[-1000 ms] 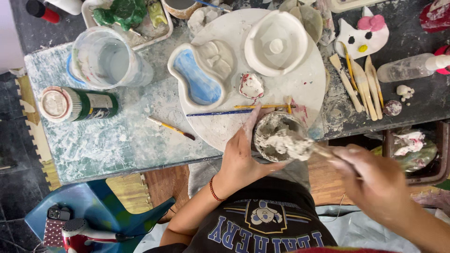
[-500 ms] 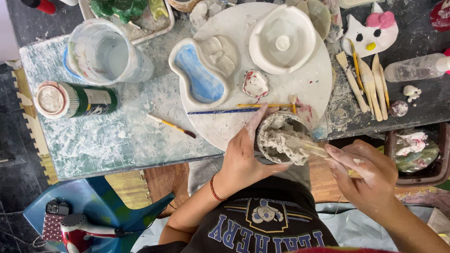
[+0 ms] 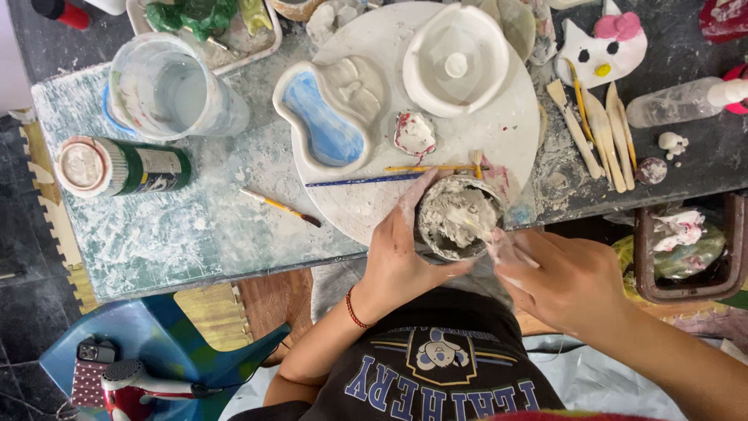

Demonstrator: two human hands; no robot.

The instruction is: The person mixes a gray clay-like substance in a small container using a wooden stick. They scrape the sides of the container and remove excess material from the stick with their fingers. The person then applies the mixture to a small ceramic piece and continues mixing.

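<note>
Gripping the small cup [image 3: 458, 218] of pale grey paste with my left hand [image 3: 397, 261], I'm wrapping my fingers [image 3: 413, 199] around its side, just below the middle of the frame, at the near edge of the round white board [image 3: 514, 132]. My right hand [image 3: 573, 281] is coming in from the lower right, fingers pinched narrow around a thin stick [image 3: 487, 234] whose tip is sitting in the paste; both hands are smeared with the stuff. Just above the cup, a blue-handled brush [image 3: 362, 181] and a yellow-handled brush [image 3: 432, 168] are lying across the board. Further up, a kidney-shaped dish [image 3: 331, 117] with a blue inside is resting beside a white bowl [image 3: 456, 58]. Over at the upper left, a clear plastic jug [image 3: 167, 90] is standing on the paint-streaked table [image 3: 156, 226], with a green can [image 3: 121, 165] lying on its side below it. Wooden modelling tools [image 3: 600, 136] are lying at the upper right, near a white cat-shaped figure [image 3: 604, 47].
</note>
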